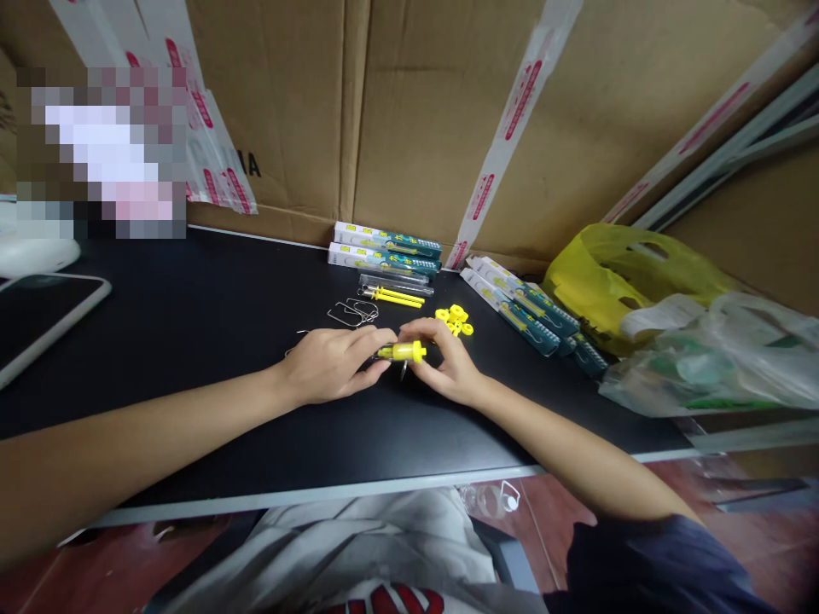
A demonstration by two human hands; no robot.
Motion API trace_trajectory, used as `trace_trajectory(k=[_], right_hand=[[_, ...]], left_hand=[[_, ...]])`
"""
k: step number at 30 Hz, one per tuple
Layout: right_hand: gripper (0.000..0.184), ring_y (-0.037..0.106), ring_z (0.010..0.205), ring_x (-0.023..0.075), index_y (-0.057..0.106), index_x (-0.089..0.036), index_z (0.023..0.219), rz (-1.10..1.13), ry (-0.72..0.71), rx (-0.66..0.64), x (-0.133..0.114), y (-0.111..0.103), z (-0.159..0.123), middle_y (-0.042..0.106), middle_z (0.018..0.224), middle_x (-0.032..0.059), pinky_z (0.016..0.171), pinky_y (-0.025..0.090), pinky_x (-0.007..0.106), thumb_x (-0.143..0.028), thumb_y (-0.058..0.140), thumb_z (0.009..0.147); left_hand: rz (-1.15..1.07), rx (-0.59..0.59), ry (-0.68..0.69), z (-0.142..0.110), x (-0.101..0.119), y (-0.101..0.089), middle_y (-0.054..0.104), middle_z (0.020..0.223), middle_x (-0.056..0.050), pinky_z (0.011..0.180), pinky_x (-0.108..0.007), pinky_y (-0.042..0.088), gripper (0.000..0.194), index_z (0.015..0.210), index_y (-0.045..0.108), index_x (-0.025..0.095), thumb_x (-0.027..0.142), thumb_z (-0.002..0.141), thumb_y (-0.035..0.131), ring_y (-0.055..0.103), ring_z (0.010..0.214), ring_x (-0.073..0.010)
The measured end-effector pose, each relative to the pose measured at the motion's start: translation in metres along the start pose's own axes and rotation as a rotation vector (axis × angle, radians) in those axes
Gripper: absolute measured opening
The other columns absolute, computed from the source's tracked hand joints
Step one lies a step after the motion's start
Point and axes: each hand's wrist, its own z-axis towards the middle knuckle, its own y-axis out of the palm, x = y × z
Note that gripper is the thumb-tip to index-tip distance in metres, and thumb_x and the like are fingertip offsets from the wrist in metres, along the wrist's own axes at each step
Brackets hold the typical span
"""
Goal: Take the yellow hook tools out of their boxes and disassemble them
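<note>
Both my hands meet at the middle of the black table [192,341]. My left hand [329,362] pinches one end of a small yellow plastic tool [403,350], and my right hand [444,362] curls its fingers round the other end. A thin metal pin sticks down from the tool. Just behind my hands lie a heap of small yellow rings [455,320], a clear tube [393,281] with long yellow pieces [393,296] beside it, and some bent wire clips [351,313].
Flat green-and-white packets lie at the back [384,247] and to the right [525,307]. A yellow plastic bag [614,273] and a clear bag [710,358] fill the right side. A tablet [38,320] lies at the left. Cardboard walls [415,111] stand behind.
</note>
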Motion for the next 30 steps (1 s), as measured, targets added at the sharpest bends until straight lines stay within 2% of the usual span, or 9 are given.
trace_trajectory(k=[2, 4, 8, 15, 22, 26, 30], right_hand=[[0.027, 0.062, 0.098, 0.0178, 0.050, -0.020, 0.115, -0.016, -0.036, -0.020, -0.001, 0.001, 0.000, 0.064, 0.106, 0.0087, 0.082, 0.052, 0.032, -0.018, 0.050, 0.088], [0.024, 0.063, 0.099, 0.0172, 0.053, -0.021, 0.113, -0.038, -0.067, -0.020, -0.003, 0.003, -0.001, 0.066, 0.106, 0.0087, 0.085, 0.052, 0.032, -0.017, 0.043, 0.092], [0.024, 0.066, 0.091, 0.0160, 0.054, -0.020, 0.111, -0.063, -0.108, -0.016, -0.004, 0.008, -0.004, 0.068, 0.098, 0.0081, 0.079, 0.054, 0.030, -0.014, 0.041, 0.092], [0.030, 0.065, 0.080, 0.0145, 0.049, -0.020, 0.112, -0.163, -0.165, -0.008, -0.003, 0.012, -0.005, 0.068, 0.096, 0.0076, 0.069, 0.052, 0.025, -0.008, 0.036, 0.088], [0.031, 0.058, 0.058, 0.0115, 0.049, -0.021, 0.110, -0.182, -0.043, -0.026, -0.004, 0.016, -0.011, 0.065, 0.078, 0.0018, 0.055, 0.047, 0.021, -0.009, 0.035, 0.085], [0.029, 0.058, 0.058, 0.0099, 0.050, -0.021, 0.108, -0.138, -0.005, 0.020, -0.008, 0.016, -0.010, 0.065, 0.083, 0.0023, 0.055, 0.046, 0.020, -0.009, 0.036, 0.086], [0.030, 0.060, 0.062, 0.0108, 0.052, -0.020, 0.111, -0.107, 0.026, -0.004, -0.008, 0.016, -0.009, 0.067, 0.087, 0.0031, 0.059, 0.048, 0.021, -0.009, 0.037, 0.087]], left_hand=[[-0.008, -0.014, -0.005, 0.001, 0.000, -0.001, 0.070, 0.085, -0.002, 0.055, -0.022, 0.047, 0.020, 0.104, 0.052, 0.016, 0.027, 0.091, 0.041, 0.067, 0.065, -0.0136], [-0.008, -0.042, -0.008, 0.001, 0.000, -0.001, 0.068, 0.081, -0.001, 0.053, -0.023, 0.045, 0.019, 0.099, 0.052, 0.016, 0.026, 0.088, 0.041, 0.067, 0.064, -0.0141], [-0.028, -0.100, 0.019, 0.001, -0.001, -0.001, 0.065, 0.076, 0.000, 0.052, -0.023, 0.042, 0.019, 0.094, 0.053, 0.017, 0.029, 0.088, 0.040, 0.066, 0.067, -0.0144], [-0.020, -0.086, 0.001, 0.003, 0.007, -0.003, 0.063, 0.069, 0.002, 0.051, -0.023, 0.037, 0.020, 0.087, 0.053, 0.019, 0.032, 0.092, 0.039, 0.062, 0.060, -0.0118], [0.002, -0.143, -0.019, 0.005, 0.011, -0.004, 0.060, 0.061, 0.004, 0.045, -0.023, 0.032, 0.023, 0.081, 0.050, 0.020, 0.036, 0.092, 0.038, 0.059, 0.054, -0.0109], [0.019, -0.113, -0.009, 0.006, 0.011, -0.005, 0.061, 0.060, 0.004, 0.044, -0.024, 0.030, 0.026, 0.080, 0.049, 0.020, 0.036, 0.095, 0.034, 0.059, 0.051, -0.0110], [0.036, -0.100, -0.007, 0.005, 0.010, -0.004, 0.061, 0.059, 0.003, 0.043, -0.023, 0.027, 0.028, 0.081, 0.050, 0.019, 0.036, 0.096, 0.034, 0.058, 0.050, -0.0110]])
